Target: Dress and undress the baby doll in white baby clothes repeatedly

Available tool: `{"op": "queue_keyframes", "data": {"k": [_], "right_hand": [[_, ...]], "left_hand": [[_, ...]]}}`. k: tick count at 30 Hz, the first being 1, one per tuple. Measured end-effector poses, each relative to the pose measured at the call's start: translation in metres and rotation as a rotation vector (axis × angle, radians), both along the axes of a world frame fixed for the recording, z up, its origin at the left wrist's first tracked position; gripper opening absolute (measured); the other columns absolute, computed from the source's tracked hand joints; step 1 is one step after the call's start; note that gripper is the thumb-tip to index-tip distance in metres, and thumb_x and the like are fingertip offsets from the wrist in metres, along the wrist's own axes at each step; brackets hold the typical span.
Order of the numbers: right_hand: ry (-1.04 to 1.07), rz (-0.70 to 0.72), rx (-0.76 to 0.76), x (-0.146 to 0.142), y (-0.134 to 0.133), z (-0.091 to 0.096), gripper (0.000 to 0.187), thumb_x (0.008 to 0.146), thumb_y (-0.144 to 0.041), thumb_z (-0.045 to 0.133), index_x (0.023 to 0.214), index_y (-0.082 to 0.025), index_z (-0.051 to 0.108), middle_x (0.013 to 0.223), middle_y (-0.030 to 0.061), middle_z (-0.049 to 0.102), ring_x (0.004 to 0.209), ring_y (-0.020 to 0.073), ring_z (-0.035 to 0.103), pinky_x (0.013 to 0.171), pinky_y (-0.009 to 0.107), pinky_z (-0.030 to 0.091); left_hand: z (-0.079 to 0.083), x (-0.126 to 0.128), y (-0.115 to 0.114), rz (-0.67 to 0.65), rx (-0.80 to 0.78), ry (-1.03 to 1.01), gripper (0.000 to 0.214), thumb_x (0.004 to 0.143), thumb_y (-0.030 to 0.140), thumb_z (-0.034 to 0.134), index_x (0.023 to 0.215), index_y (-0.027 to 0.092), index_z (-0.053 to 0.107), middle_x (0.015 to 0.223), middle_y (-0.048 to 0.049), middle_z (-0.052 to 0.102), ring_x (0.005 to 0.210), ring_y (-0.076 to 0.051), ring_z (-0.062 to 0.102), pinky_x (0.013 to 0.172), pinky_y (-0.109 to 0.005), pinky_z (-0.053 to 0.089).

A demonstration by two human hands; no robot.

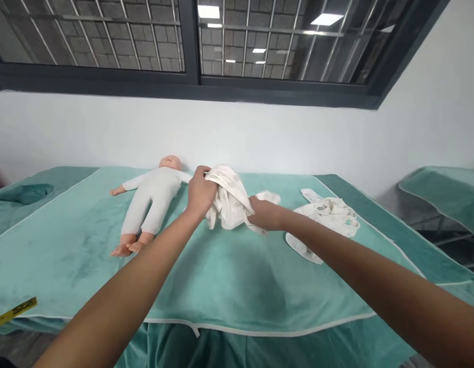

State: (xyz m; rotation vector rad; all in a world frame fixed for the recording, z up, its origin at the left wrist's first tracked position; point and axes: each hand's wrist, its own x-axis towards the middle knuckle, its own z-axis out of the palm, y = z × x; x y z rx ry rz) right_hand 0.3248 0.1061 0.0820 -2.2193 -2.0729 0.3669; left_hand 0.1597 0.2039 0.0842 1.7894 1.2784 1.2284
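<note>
Where the white-trimmed border runs: closest of all lies the front edge of the teal cover point(221, 291), with a yellow strip point(14, 313) at its left corner.
Right hand point(265, 213): fingers curled in around the right side of the patterned cloth, fabric folded over them; the fingertips are buried, so their exact pinch cannot be told.
Left hand point(201, 191): fingers bent closed on the cloth's upper left edge, with no gap showing.
Patterned cloth point(231, 209): bunched between the two hands, seemingly lifted above the cover, a shadow beneath.
Cloth's handling: probably light, limp and soft, neither slippery nor fragile; loose folds could hide an opening, so an edge or seam at each side should give the surest hold.
Spare garment point(329, 217): similar print, lying crumpled to the right, apart from both hands.
Doll point(156, 189): on its back at left, in a white suit, bare feet nearest, head by the wall point(260, 133).
Barred window point(190, 82): dark-framed, above everything.
</note>
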Motion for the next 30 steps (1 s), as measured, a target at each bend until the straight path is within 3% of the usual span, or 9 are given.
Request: {"op": "queue_keyframes", "data": {"k": [3, 6, 11, 14, 17, 22, 25, 27, 30], "right_hand": [[0.522, 0.114, 0.031, -0.018, -0.011, -0.007, 0.069, 0.082, -0.044, 0.067, 0.139, -0.018, 0.040, 0.135, 0.0130, 0.058, 0.112, 0.0233, 0.063, 0.085, 0.032, 0.054], [1.245, 0.194, 0.025, -0.038, -0.027, -0.014, 0.062, 0.074, -0.042, 0.074, 0.129, -0.022, 0.056, 0.132, 0.0082, 0.062, 0.115, 0.0243, 0.062, 0.094, 0.037, 0.052], [1.725, 0.005, 0.089, -0.061, -0.064, -0.035, 0.038, 0.068, -0.028, 0.077, 0.105, -0.025, 0.072, 0.113, 0.0050, 0.072, 0.104, 0.0269, 0.068, 0.092, 0.042, 0.052], [1.779, -0.008, 0.026, -0.071, -0.090, -0.057, 0.043, 0.064, -0.024, 0.079, 0.106, -0.026, 0.072, 0.112, 0.0049, 0.072, 0.106, 0.0283, 0.067, 0.092, 0.043, 0.052], [1.755, 0.015, -0.097, -0.077, -0.112, -0.076, 0.049, 0.069, -0.027, 0.079, 0.116, -0.023, 0.069, 0.112, 0.0071, 0.072, 0.109, 0.0283, 0.065, 0.096, 0.044, 0.049], [1.533, 0.227, -0.399, -0.063, -0.121, -0.074, 0.048, 0.075, -0.036, 0.078, 0.119, -0.020, 0.069, 0.114, 0.0087, 0.071, 0.109, 0.0278, 0.064, 0.100, 0.043, 0.045], [1.355, 0.359, -0.417, -0.041, -0.110, -0.067, 0.040, 0.084, -0.046, 0.067, 0.117, -0.022, 0.070, 0.117, 0.0077, 0.070, 0.111, 0.0274, 0.062, 0.103, 0.044, 0.043], [1.259, 0.257, -0.302, -0.021, -0.101, -0.072, 0.042, 0.086, -0.051, 0.063, 0.116, -0.022, 0.069, 0.118, 0.0083, 0.069, 0.112, 0.0273, 0.062, 0.102, 0.043, 0.044], [1.008, -0.148, -0.031, 0.010, -0.090, -0.098, 0.047, 0.081, -0.057, 0.063, 0.108, -0.019, 0.069, 0.099, 0.0084, 0.072, 0.090, 0.0242, 0.065, 0.086, 0.039, 0.051]], "left_hand": [[0.012, -0.007, -0.033, -0.207, -0.240, -0.385, 0.038, 0.076, 0.025, 0.057, 0.113, 0.018, 0.058, 0.104, -0.0077, 0.068, 0.092, -0.023, 0.065, 0.076, -0.033, 0.050], [0.015, -0.027, -0.068, -0.595, -0.296, -0.513, 0.041, 0.076, 0.028, 0.065, 0.116, 0.019, 0.062, 0.118, -0.0082, 0.066, 0.109, -0.025, 0.063, 0.091, -0.035, 0.051], [-0.009, -0.064, -0.107, -0.446, -0.038, -0.380, 0.063, 0.071, 0.030, 0.077, 0.130, 0.025, 0.055, 0.143, -0.0074, 0.052, 0.136, -0.027, 0.045, 0.115, -0.041, 0.035], [-0.034, -0.073, -0.127, -0.550, -0.280, -0.306, 0.095, 0.064, 0.031, 0.084, 0.147, 0.027, 0.037, 0.153, -0.0083, 0.042, 0.140, -0.029, 0.040, 0.116, -0.041, 0.034], [-0.058, -0.072, -0.150, -0.566, -0.477, -0.412, 0.085, 0.068, 0.031, 0.081, 0.143, 0.023, 0.042, 0.145, -0.0102, 0.052, 0.133, -0.029, 0.049, 0.110, -0.039, 0.040], [-0.085, -0.069, -0.178, -0.251, -0.648, -0.564, 0.064, 0.067, 0.028, 0.079, 0.126, 0.017, 0.057, 0.120, -0.0111, 0.069, 0.110, -0.029, 0.065, 0.098, -0.039, 0.049], [-0.102, -0.081, -0.191, -0.038, -0.697, -0.652, 0.069, 0.062, 0.030, 0.082, 0.126, 0.018, 0.056, 0.118, -0.0114, 0.070, 0.110, -0.030, 0.065, 0.096, -0.039, 0.050], [-0.116, -0.100, -0.201, 0.052, -0.768, -0.703, 0.075, 0.061, 0.031, 0.082, 0.129, 0.020, 0.054, 0.119, -0.0118, 0.069, 0.112, -0.032, 0.065, 0.098, -0.041, 0.050], [-0.136, -0.148, -0.226, -0.015, -0.917, -0.738, 0.084, 0.053, 0.032, 0.085, 0.130, 0.019, 0.056, 0.115, -0.0134, 0.071, 0.115, -0.039, 0.062, 0.101, -0.050, 0.047]]}}
